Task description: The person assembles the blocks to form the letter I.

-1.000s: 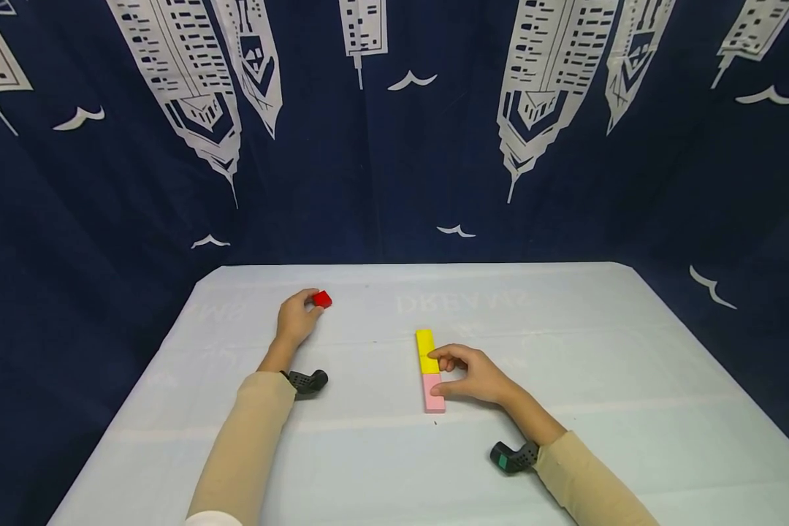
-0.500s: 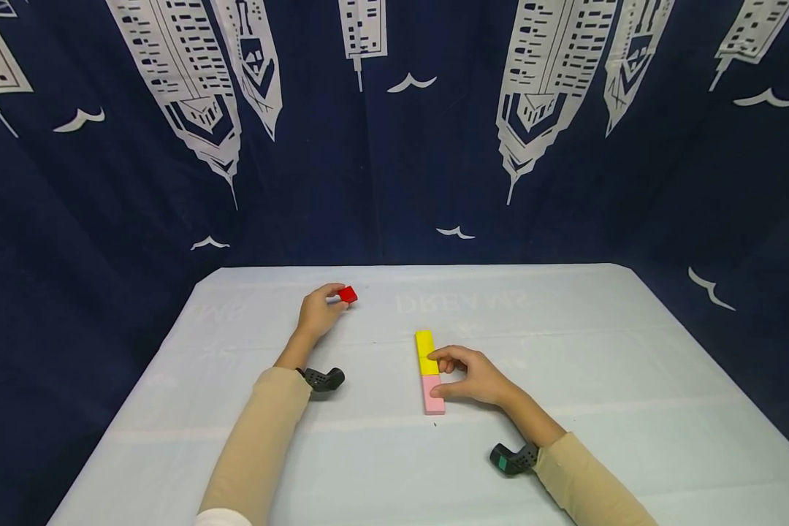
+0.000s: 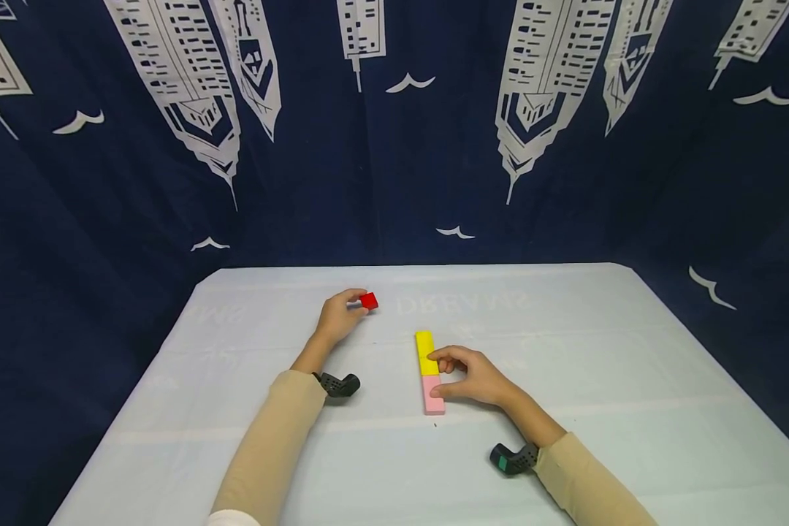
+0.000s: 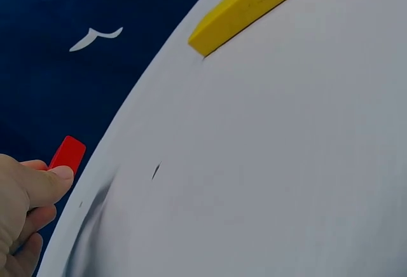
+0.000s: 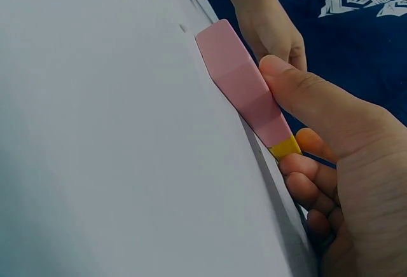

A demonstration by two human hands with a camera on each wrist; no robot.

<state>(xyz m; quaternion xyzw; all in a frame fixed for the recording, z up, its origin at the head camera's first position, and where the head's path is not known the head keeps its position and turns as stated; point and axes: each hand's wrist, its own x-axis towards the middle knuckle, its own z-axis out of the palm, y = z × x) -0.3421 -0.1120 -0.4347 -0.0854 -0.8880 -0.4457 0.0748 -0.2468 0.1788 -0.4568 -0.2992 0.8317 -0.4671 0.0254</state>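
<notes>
My left hand [image 3: 338,318] pinches a small red block [image 3: 369,301] between thumb and fingers, toward the far side of the table. The same red block [image 4: 68,153] sticks out past the thumb in the left wrist view. Right of it, a straight row lies on the table: yellow [image 3: 425,341] with a faint seam at the far end, a pink block [image 3: 434,403] at the near end. My right hand [image 3: 476,376] touches this row, the thumb on the pink block and the index finger on the yellow part. Its other fingers are bent in behind.
A white cloth with faint lettering covers the table [image 3: 565,329]. Behind it hangs a dark blue curtain [image 3: 381,183] with white building prints. Black cameras sit on the left wrist [image 3: 340,385] and the right wrist [image 3: 514,459].
My left hand has moved rightward with the red block, swinging slightly away and then back nearer. The right hand and the yellow and pink row stay where they were.
</notes>
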